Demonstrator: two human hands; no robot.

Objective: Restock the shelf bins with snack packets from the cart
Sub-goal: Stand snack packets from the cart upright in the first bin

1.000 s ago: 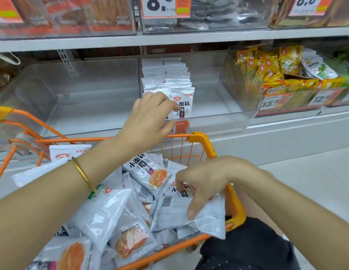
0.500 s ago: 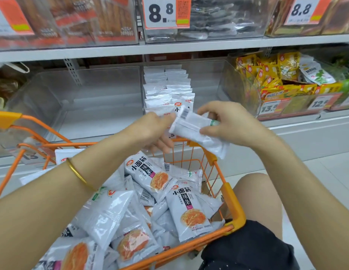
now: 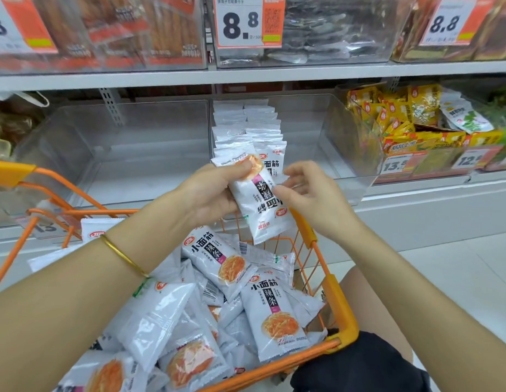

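Observation:
My left hand (image 3: pixel 209 193) grips a white snack packet (image 3: pixel 260 205) upside down, in front of the clear shelf bin (image 3: pixel 348 154). My right hand (image 3: pixel 311 196) hovers just right of the packet with its fingers spread, fingertips near its edge. Inside the bin two rows of matching white packets (image 3: pixel 246 125) stand upright. Below, the orange cart (image 3: pixel 339 315) holds a heap of the same packets (image 3: pixel 217 301).
An empty clear bin (image 3: pixel 127 154) sits to the left of the stocked one. Right of it is a bin of yellow snack packs (image 3: pixel 410 120) with price tags. The upper shelf (image 3: pixel 246 75) carries more bins and an 8.8 price card (image 3: pixel 247 21). Grey floor lies at the right.
My right hand lifted a packet from the cart and passed it to my left hand. The left hand now holds it, and the right hand has let go.

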